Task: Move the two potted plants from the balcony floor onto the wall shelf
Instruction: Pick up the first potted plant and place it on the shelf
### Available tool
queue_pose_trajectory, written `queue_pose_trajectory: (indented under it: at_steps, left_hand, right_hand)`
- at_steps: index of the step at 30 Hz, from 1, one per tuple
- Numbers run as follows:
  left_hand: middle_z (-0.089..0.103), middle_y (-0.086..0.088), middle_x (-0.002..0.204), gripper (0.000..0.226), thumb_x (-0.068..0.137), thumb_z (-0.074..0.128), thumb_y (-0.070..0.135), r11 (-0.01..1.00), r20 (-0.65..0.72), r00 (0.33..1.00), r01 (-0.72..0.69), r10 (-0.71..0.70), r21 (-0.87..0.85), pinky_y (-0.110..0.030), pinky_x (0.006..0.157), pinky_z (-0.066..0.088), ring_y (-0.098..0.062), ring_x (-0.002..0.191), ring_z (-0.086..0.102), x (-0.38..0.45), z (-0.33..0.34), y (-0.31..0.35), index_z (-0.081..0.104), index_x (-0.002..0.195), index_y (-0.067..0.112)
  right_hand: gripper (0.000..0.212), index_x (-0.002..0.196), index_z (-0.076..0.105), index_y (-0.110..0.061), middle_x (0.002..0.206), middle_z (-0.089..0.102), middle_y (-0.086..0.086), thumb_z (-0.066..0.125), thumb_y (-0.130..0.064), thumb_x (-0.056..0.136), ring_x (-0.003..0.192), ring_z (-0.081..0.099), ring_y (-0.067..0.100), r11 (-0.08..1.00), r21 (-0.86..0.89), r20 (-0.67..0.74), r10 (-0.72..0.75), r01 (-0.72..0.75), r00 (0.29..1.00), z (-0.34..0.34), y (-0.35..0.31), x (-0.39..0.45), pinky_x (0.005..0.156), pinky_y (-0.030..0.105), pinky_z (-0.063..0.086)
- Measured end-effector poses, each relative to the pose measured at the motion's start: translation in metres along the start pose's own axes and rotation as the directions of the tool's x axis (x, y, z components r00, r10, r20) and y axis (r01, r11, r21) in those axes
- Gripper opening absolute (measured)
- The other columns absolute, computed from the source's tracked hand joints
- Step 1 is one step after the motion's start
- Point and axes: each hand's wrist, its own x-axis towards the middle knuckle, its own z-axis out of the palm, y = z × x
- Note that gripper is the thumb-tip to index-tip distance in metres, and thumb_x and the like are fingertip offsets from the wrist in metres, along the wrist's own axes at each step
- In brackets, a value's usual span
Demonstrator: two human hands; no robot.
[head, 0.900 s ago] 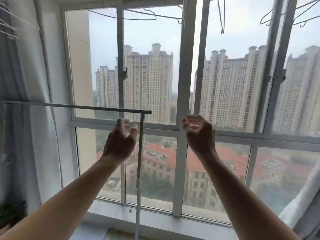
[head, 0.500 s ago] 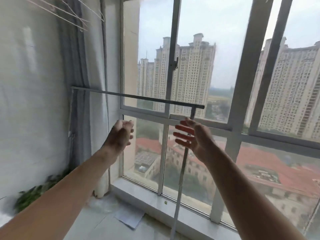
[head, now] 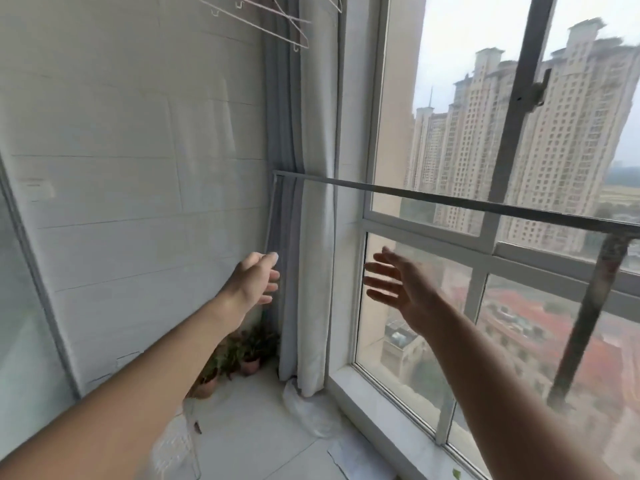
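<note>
Two small potted plants stand on the balcony floor in the far corner by the wall: one in a terracotta pot (head: 250, 365) nearer the curtain, the other (head: 205, 388) closer to me, partly hidden behind my left forearm. My left hand (head: 254, 284) is raised in the air well above them, fingers loosely curled and holding nothing. Beside it, my right hand (head: 398, 289) is held up with fingers spread, empty. A thin metal rail (head: 450, 202) runs from the corner to the right above both hands. No wall shelf is visible.
A grey-white curtain (head: 304, 237) hangs in the corner. Large windows (head: 519, 306) with a white sill (head: 381, 417) line the right side. Wire hangers (head: 277, 19) hang overhead. Plastic sheets and paper (head: 308, 410) lie on the tiled floor.
The view has swung left and down from the window to the corner, bringing the potted plants into sight. My right hand opened from curled to spread fingers; both hands stay raised.
</note>
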Motion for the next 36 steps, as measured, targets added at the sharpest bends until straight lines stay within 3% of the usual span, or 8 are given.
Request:
queue_pose_trajectory:
  at_steps: [4, 12, 25, 36]
  left_hand:
    - [0.065, -0.009, 0.116, 0.031, 0.102, 0.042, 0.039, 0.998, -0.074, 0.996, 0.045, -0.042, 0.050, -0.041, 0.084, 0.055, -0.025, 0.102, 0.065, 0.052, -0.001, -0.020, 0.055, 0.116, 0.015]
    - [0.064, -0.010, 0.118, 0.036, 0.103, 0.041, 0.037, 0.991, -0.145, 0.983, 0.123, -0.115, 0.051, -0.039, 0.083, 0.054, -0.027, 0.105, 0.065, 0.151, -0.009, -0.062, 0.054, 0.125, 0.011]
    - [0.065, -0.007, 0.115, 0.034, 0.103, 0.042, 0.038, 0.993, -0.089, 0.990, 0.113, -0.114, -0.011, -0.039, 0.086, 0.055, -0.021, 0.102, 0.066, 0.370, -0.036, -0.117, 0.056, 0.121, 0.013]
    - [0.066, -0.006, 0.114, 0.032, 0.103, 0.044, 0.037, 0.978, -0.102, 0.972, 0.210, -0.209, -0.003, -0.039, 0.086, 0.056, -0.021, 0.101, 0.067, 0.499, -0.050, -0.175, 0.057, 0.119, 0.012]
  right_hand:
    - [0.026, 0.104, 0.070, -0.010, 0.102, 0.077, 0.011, 0.064, -0.034, 0.095, 0.085, 0.076, 0.029, 1.000, -0.009, 0.072, 0.019, -0.018, 0.997, 0.007, 0.026, 0.071, 0.070, 0.038, 0.059]
    - [0.030, 0.106, 0.071, -0.006, 0.100, 0.078, 0.011, 0.065, -0.034, 0.094, 0.088, 0.076, 0.031, 0.996, -0.057, 0.147, 0.074, -0.067, 0.986, 0.026, 0.077, 0.180, 0.072, 0.040, 0.061]
    - [0.028, 0.104, 0.073, -0.010, 0.096, 0.079, 0.008, 0.066, -0.035, 0.094, 0.087, 0.077, 0.029, 0.986, -0.161, 0.135, 0.052, -0.030, 0.989, 0.097, 0.108, 0.373, 0.070, 0.038, 0.060]
    - [0.029, 0.104, 0.073, -0.007, 0.100, 0.078, 0.012, 0.066, -0.033, 0.094, 0.086, 0.075, 0.031, 0.973, -0.192, 0.174, 0.161, -0.127, 0.972, 0.151, 0.165, 0.510, 0.080, 0.046, 0.060]
